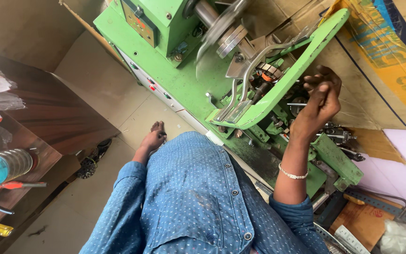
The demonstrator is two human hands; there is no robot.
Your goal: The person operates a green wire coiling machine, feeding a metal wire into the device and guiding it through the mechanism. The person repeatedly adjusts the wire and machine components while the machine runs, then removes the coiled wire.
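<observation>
Right hand (319, 101) raised over green machine (175, 80), fingers curled together, contents unseen | left hand (152, 139) hangs low, fingers hidden | spinning wheel (217, 33) blurred

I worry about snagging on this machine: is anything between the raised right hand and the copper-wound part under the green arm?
Yes. The curved green arm crosses between the right hand and the copper-wound part, with a bent metal rod beside it.
</observation>
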